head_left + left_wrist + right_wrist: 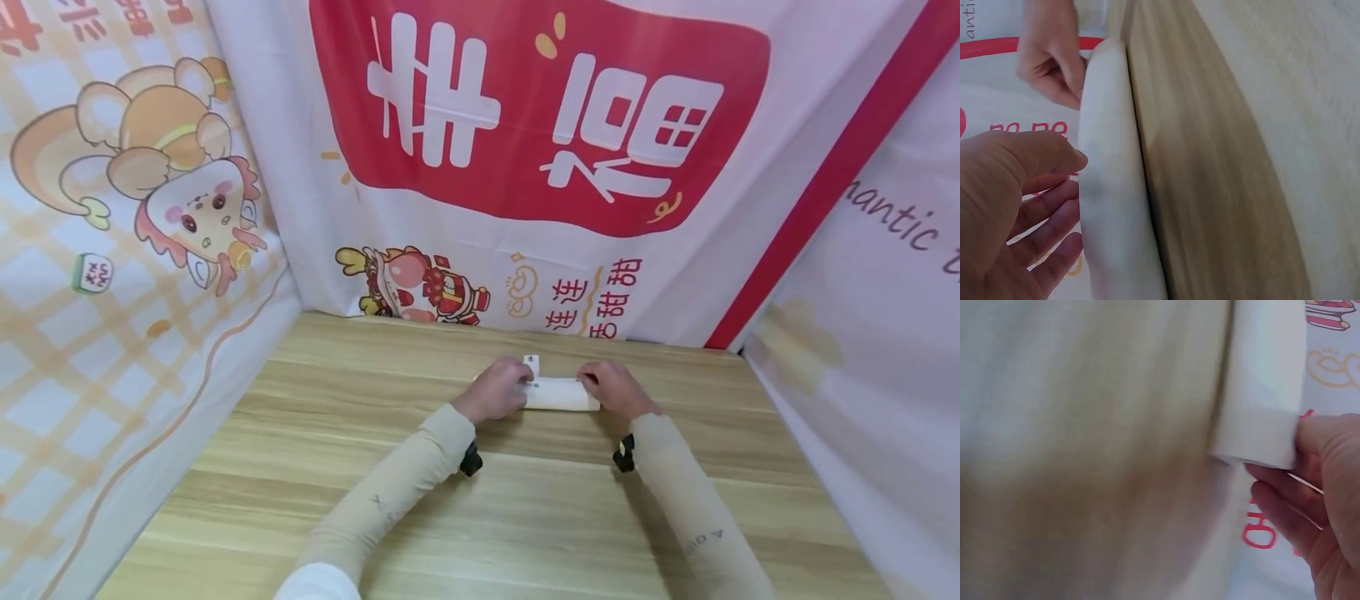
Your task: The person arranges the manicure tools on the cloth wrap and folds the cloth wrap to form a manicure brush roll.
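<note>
A white roll (561, 394), seemingly of cloth or paper, lies crosswise on the wooden table. A small white tag (532, 363) with a dark dot sticks out behind it near its left end. My left hand (498, 389) is at the left end; in the left wrist view its thumb and loosely bent fingers (1054, 215) meet the far edge of the roll (1113, 169), without closing round it. My right hand (617, 388) pinches the right end; the right wrist view shows the thumb by the edge and fingertips (1266, 475) under the end of the roll (1263, 381).
Printed cloth curtains (540, 108) hang behind the table, with more on the left (150, 250) and right (862, 333). The bare wooden tabletop (525, 517) extends in front of the roll. Each wrist carries a small black camera (471, 460).
</note>
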{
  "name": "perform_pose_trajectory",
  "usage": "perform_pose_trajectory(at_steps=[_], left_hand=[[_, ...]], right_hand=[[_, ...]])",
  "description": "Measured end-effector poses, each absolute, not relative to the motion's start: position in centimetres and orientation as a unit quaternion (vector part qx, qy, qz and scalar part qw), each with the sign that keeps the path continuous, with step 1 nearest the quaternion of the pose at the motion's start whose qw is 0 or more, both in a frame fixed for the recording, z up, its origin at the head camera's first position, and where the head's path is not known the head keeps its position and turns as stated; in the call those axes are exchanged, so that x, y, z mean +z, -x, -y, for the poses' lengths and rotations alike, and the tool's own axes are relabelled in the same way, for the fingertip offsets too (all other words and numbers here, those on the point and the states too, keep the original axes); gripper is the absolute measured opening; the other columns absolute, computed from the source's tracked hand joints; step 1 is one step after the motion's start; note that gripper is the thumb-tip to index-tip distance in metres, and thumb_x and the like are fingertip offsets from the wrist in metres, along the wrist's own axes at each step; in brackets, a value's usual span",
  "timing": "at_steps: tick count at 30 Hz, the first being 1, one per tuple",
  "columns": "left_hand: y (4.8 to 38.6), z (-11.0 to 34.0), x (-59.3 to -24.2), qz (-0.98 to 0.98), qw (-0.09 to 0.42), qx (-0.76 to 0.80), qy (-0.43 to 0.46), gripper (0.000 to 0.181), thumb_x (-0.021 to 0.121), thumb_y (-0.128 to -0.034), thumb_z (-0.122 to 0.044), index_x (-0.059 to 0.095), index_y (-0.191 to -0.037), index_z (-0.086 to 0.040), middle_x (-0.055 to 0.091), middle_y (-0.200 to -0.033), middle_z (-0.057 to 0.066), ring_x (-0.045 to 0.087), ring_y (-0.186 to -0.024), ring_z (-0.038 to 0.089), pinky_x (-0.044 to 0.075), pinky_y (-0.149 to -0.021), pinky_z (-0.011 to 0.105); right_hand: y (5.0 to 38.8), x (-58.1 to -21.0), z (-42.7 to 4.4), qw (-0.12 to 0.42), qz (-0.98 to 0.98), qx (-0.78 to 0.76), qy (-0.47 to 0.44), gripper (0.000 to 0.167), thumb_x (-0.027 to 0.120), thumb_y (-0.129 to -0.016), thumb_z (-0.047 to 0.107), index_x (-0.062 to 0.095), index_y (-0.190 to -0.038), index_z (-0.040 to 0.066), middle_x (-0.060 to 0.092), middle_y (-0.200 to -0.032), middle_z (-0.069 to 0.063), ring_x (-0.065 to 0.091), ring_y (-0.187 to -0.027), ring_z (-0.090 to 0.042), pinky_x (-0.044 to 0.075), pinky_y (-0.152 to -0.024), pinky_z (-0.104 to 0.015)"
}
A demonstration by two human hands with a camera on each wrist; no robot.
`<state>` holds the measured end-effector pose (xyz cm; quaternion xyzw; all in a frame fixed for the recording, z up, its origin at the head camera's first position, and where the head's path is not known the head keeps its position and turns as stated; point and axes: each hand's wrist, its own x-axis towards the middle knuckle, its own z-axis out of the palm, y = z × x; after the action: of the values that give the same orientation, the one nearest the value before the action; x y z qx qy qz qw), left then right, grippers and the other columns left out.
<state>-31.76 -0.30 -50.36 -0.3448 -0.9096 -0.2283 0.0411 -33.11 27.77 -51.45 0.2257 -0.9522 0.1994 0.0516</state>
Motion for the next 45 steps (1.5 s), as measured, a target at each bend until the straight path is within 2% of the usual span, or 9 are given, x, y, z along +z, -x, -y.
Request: perform_pose_trajectory(at_steps=[3,5,8,12,16,22,29,34,45], left_hand=[[31.5,0.0,-50.5,0.917,0.034,-0.225,0.329,0.027,0.079,-0.0892,-0.01,0.075,-0.116,-0.006,0.072,-0.117,0.007,0.067,-0.113,0.024,0.056,-0.101,0.037],[31.4,-0.1,-50.6,0.919,0.028,-0.227,0.32,0.028,0.08,-0.0897,-0.01,0.075,-0.117,-0.006,0.071,-0.119,0.007,0.067,-0.115,0.024,0.056,-0.103,0.037],[31.4,-0.3,-50.7,0.918,0.026,-0.225,0.324,0.031,0.08,-0.0894,-0.01,0.074,-0.12,-0.005,0.071,-0.122,0.008,0.067,-0.118,0.025,0.055,-0.104,0.038],[31.3,-0.8,-51.0,0.919,0.022,-0.213,0.332,0.035,0.08,-0.0895,-0.011,0.073,-0.123,-0.006,0.07,-0.127,0.009,0.065,-0.121,0.026,0.055,-0.105,0.037],[31.1,-1.3,-51.4,0.923,0.017,-0.2,0.327,0.036,0.079,-0.0909,-0.015,0.072,-0.125,-0.007,0.067,-0.131,0.008,0.062,-0.124,0.027,0.054,-0.106,0.038],[30.9,-1.7,-51.8,0.921,0.02,-0.208,0.329,0.037,0.079,-0.0914,-0.018,0.072,-0.125,-0.006,0.066,-0.131,0.01,0.059,-0.125,0.03,0.052,-0.107,0.04],[31.3,-1.3,-52.1,0.921,0.016,-0.232,0.313,0.043,0.083,-0.0889,-0.018,0.07,-0.128,-0.004,0.065,-0.133,0.011,0.058,-0.129,0.032,0.049,-0.113,0.041],[32.0,-0.6,-52.0,0.922,0.0,-0.246,0.298,0.044,0.083,-0.089,-0.018,0.07,-0.129,-0.005,0.066,-0.134,0.012,0.059,-0.129,0.032,0.048,-0.114,0.042],[32.5,0.6,-51.7,0.913,-0.011,-0.299,0.279,0.04,0.083,-0.0868,-0.013,0.072,-0.123,-0.002,0.066,-0.129,0.013,0.062,-0.123,0.03,0.048,-0.111,0.042]], right_hand=[[33.5,-50.1,-27.3,0.012,0.957,0.188,-0.22,0.016,0.065,-0.103,0.01,0.078,-0.096,0.006,0.073,-0.088,-0.005,0.061,-0.076,-0.014,0.054,-0.074,-0.036],[33.8,-49.3,-26.9,-0.015,0.959,0.188,-0.209,0.014,0.066,-0.103,0.013,0.078,-0.099,0.006,0.073,-0.09,-0.006,0.062,-0.079,-0.017,0.054,-0.076,-0.037],[34.4,-48.3,-25.9,-0.044,0.96,0.203,-0.188,0.022,0.07,-0.101,0.016,0.078,-0.116,0.003,0.078,-0.109,-0.012,0.072,-0.098,-0.025,0.059,-0.09,-0.045],[35.5,-48.2,-24.5,-0.071,0.956,0.222,-0.177,0.04,0.069,-0.101,0.019,0.067,-0.135,-0.001,0.073,-0.13,-0.019,0.07,-0.122,-0.036,0.054,-0.107,-0.052],[36.5,-49.6,-23.5,-0.08,0.948,0.248,-0.18,0.05,0.069,-0.1,0.018,0.059,-0.145,-0.002,0.071,-0.135,-0.02,0.068,-0.126,-0.036,0.053,-0.109,-0.051],[36.8,-51.4,-23.0,-0.054,0.93,0.311,-0.187,0.042,0.069,-0.098,0.01,0.065,-0.136,-0.006,0.074,-0.123,-0.023,0.072,-0.114,-0.035,0.059,-0.099,-0.047],[36.3,-51.3,-22.9,-0.005,0.922,0.336,-0.194,0.022,0.071,-0.098,0.009,0.077,-0.118,0.005,0.079,-0.107,-0.013,0.073,-0.098,-0.025,0.059,-0.089,-0.041],[35.5,-50.8,-22.6,0.001,0.914,0.348,-0.208,0.021,0.074,-0.096,0.009,0.079,-0.117,0.008,0.08,-0.107,-0.01,0.073,-0.098,-0.023,0.059,-0.09,-0.041],[33.8,-50.5,-21.8,0.045,0.903,0.31,-0.293,0.016,0.074,-0.098,0.006,0.081,-0.112,0.005,0.081,-0.109,-0.011,0.078,-0.1,-0.025,0.063,-0.086,-0.039]])
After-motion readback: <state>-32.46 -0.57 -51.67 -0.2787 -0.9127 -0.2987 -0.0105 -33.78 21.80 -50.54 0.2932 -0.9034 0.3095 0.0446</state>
